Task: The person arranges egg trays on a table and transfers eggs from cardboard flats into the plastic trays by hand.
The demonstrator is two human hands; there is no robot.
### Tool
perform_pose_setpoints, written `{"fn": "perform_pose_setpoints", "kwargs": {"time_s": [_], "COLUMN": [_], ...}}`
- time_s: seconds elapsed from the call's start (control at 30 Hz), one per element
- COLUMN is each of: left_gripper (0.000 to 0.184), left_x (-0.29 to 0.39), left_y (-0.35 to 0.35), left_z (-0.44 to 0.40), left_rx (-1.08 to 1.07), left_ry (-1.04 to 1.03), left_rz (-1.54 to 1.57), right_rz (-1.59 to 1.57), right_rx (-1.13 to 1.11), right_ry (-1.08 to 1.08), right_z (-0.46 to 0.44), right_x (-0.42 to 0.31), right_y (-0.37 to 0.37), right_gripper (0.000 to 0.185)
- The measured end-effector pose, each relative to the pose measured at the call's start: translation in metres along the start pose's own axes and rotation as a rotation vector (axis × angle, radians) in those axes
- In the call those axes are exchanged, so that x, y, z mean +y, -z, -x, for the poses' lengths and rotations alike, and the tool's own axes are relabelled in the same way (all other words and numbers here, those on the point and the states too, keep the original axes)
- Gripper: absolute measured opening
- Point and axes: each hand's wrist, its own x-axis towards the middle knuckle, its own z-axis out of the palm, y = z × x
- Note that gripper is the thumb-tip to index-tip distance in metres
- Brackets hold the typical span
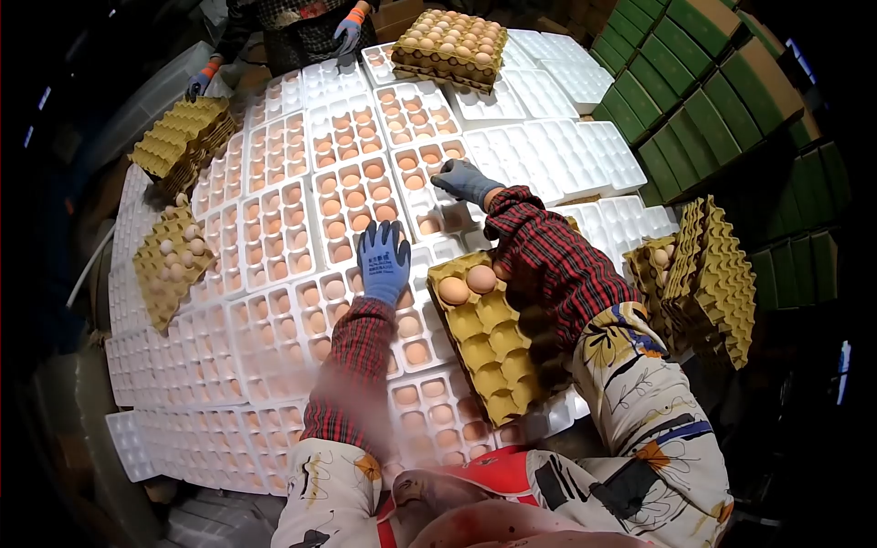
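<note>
My left hand [384, 263], in a blue-grey glove, lies palm down over the white foam egg trays, fingers stretched forward and slightly apart. Its fingertips are beside an egg [361, 222] in a foam tray. Further right, my right hand [468, 183], also gloved, reaches over another foam tray [408, 208] that is partly filled with eggs. Its fingers curl downward together, and whatever they hold is hidden beneath them. Under my right forearm is a yellow egg carton [502, 365], with two eggs [467, 284] in its far end and many bare cups.
A stack of yellow cartons with eggs [449, 46] stands at the back. More cartons lie at the left [174, 256] and right [699, 274]. Green boxes [703, 100] are piled at the right. Opposite me, a person's gloved hands [350, 30] show at the table's far side.
</note>
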Motion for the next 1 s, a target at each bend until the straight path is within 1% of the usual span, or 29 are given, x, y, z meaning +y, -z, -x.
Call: {"fn": "perform_pose_setpoints", "kwargs": {"time_s": [0.07, 0.13, 0.17, 0.2, 0.27, 0.3, 0.33, 0.4, 0.47, 0.5, 0.53, 0.6, 0.67, 0.73, 0.8, 0.83, 0.87, 0.93, 0.97, 1.0], "left_gripper": [0.041, 0.041, 0.041, 0.040, 0.038, 0.037, 0.034, 0.033, 0.032, 0.034, 0.035, 0.033, 0.034, 0.039, 0.040, 0.041, 0.043, 0.049, 0.051, 0.051], "left_x": [0.001, 0.000, -0.001, -0.001, -0.001, -0.003, -0.004, -0.013, -0.017, -0.004, 0.024, 0.078, 0.121, 0.166, 0.217, 0.236, 0.253, 0.281, 0.291, 0.295], "left_y": [0.001, 0.000, -0.001, -0.001, 0.001, -0.002, 0.000, -0.006, -0.009, 0.004, 0.045, 0.102, 0.141, 0.175, 0.194, 0.185, 0.172, 0.153, 0.139, 0.127], "left_z": [0.000, -0.001, -0.001, -0.002, -0.003, -0.002, -0.003, -0.002, 0.000, 0.008, 0.014, 0.043, 0.074, 0.091, 0.088, 0.093, 0.097, 0.101, 0.106, 0.109], "left_rx": [0.038, 0.040, 0.039, 0.046, 0.055, 0.069, 0.074, 0.076, 0.123, 0.152, 0.040, -0.004, -0.097, -0.238, -0.523, -0.512, -0.496, -0.481, -0.472, -0.476], "left_ry": [-0.003, -0.014, -0.004, -0.007, -0.036, -0.033, -0.045, 0.020, 0.141, 0.246, 0.455, 0.449, 0.131, -0.009, -0.028, -0.151, -0.271, -0.338, -0.365, -0.365], "left_rz": [0.006, -0.015, 0.021, 0.037, -0.007, 0.030, 0.080, 0.261, 0.550, 0.772, 0.949, 1.012, 0.810, 0.748, 0.754, 0.664, 0.569, 0.441, 0.290, 0.283], "right_rz": [0.023, 0.057, 0.154, 0.445, 0.458, 0.331, 0.131, -0.088, -0.172, -0.273, -0.377, -0.356, -0.039, -0.077, 0.120, 0.263, 0.391, 0.446, 0.431, 0.418], "right_rx": [0.219, 0.249, 0.138, -0.045, -0.037, 0.039, 0.118, 0.077, 0.022, 0.064, 0.107, 0.288, 0.425, 0.334, 0.259, 0.179, 0.185, 0.234, 0.237, 0.241], "right_ry": [0.383, 0.535, 0.548, 0.508, 0.378, 0.437, 0.438, 0.396, 0.309, 0.286, 0.267, 0.182, 0.231, 0.261, 0.310, 0.382, 0.405, 0.436, 0.430, 0.423], "right_z": [-0.018, -0.014, -0.013, -0.011, 0.009, 0.001, 0.034, 0.091, 0.163, 0.191, 0.221, 0.274, 0.338, 0.389, 0.415, 0.418, 0.424, 0.423, 0.421, 0.417], "right_x": [0.015, 0.011, 0.011, 0.002, -0.007, 0.006, -0.008, -0.017, -0.001, 0.025, 0.053, 0.113, 0.130, 0.127, 0.144, 0.149, 0.153, 0.154, 0.157, 0.164], "right_y": [-0.030, -0.043, -0.042, -0.030, -0.013, -0.009, 0.014, 0.057, 0.096, 0.104, 0.109, 0.114, 0.117, 0.110, 0.091, 0.087, 0.081, 0.079, 0.076, 0.075], "right_gripper": [0.035, 0.026, 0.028, 0.035, 0.046, 0.054, 0.054, 0.057, 0.056, 0.055, 0.054, 0.050, 0.049, 0.047, 0.044, 0.043, 0.037, 0.030, 0.029, 0.029]}}
